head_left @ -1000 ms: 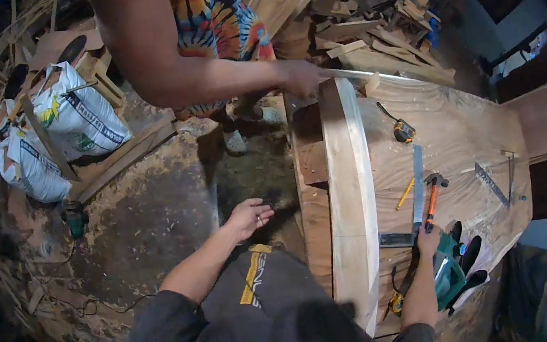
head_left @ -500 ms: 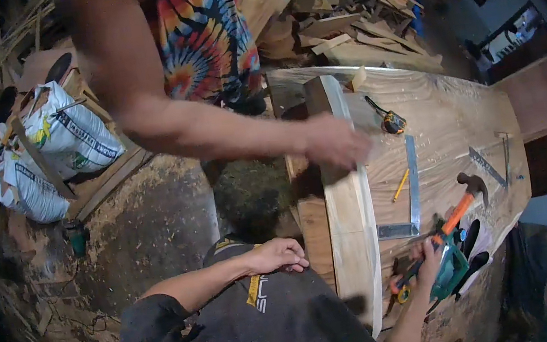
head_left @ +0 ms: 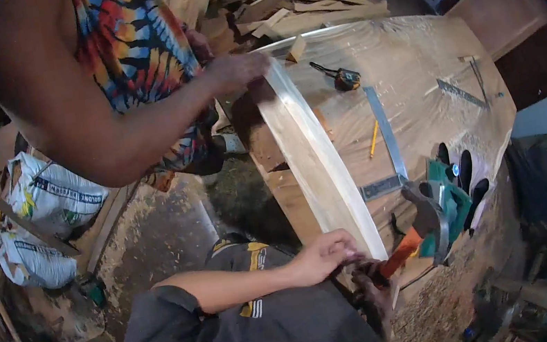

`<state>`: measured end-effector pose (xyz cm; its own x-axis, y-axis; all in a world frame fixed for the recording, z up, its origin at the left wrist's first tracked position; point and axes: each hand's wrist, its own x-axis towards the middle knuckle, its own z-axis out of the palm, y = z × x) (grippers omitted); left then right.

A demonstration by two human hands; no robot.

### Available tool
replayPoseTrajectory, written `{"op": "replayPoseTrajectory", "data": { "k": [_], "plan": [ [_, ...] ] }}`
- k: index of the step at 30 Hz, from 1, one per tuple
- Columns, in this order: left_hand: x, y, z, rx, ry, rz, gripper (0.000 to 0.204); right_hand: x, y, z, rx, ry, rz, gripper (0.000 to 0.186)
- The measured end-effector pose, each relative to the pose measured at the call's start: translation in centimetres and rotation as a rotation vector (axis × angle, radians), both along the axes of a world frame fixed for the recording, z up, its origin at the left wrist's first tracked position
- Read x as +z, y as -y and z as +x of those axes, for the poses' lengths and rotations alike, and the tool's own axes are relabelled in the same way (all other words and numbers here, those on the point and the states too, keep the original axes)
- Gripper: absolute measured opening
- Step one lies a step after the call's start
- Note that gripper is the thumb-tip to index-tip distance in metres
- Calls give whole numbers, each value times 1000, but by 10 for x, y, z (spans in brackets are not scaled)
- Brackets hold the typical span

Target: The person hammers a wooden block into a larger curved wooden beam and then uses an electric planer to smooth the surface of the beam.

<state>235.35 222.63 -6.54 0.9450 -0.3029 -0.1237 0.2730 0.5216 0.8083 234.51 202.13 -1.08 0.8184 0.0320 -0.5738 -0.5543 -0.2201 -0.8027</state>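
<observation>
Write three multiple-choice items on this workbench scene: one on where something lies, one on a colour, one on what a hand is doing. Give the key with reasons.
1. Where does the pencil lie?
A. On the floor by the sacks
B. On the bench just left of the metal square
C. On top of the tape measure

2. What colour is the hammer's handle?
A. Orange
B. Blue
C. White

3. What is the left hand doing?
A. Hanging free over the floor
B. Holding the pencil
C. Resting at the near end of the long plank

Key: B, the yellow pencil lies beside the square's long blade; A, an orange handle runs down from the head toward the right hand; C, the hand sits on the plank's near end.
</observation>
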Motion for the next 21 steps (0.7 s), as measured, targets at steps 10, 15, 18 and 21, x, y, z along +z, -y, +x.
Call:
{"op": "replayPoseTrajectory", "data": {
  "k": [10,15,18,21],
  "plan": [
    [14,39,-8,54,36,39,10,-7,13,-8,69,308,21,13],
    [-2,9,-12,249,223,346,26,13,11,-2,52,167,25,10],
    [13,-3,-23,299,648,957,42,10,13,7,135,180,60,13],
    [17,-12,-27,135,824,1242,35,-1,15,16,281,187,14,16]
  ]
}}
